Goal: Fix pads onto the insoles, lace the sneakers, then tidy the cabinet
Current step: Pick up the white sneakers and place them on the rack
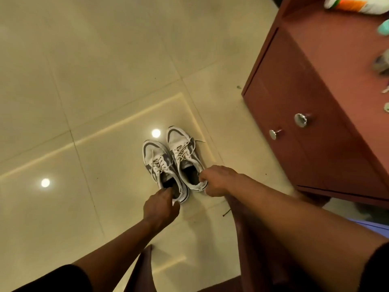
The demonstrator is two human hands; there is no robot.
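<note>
- Head view, the only one here: the two sneakers sit side by side on the tiled floor, toes pointing away, just off the corner of the reddish cabinet. Both look laced, with the lace ends lying loose.
- The left hand has its fingers hooked into the heel opening of the left sneaker, so it's grasping the collar.
- The right hand pinches the heel rim of the right sneaker, fingers curled over the edge. Neither hand is released.
- My guess at the step: picking the pair up by the heels to put them away, so lacing is probably done and the cabinet tidy-up is next. Can't see any insole pads down in the dark openings.
- To do it well, I'd hook deep enough that the heel counters don't fold, lift both together, and keep the toes level so the loose laces don't drag.
- The cabinet doors with the two shiny knobs look closed, so one hand will need freeing first. Maybe carry both shoes in one hand.
- Bits of clutter on the cabinet top are too blurry to name.
</note>
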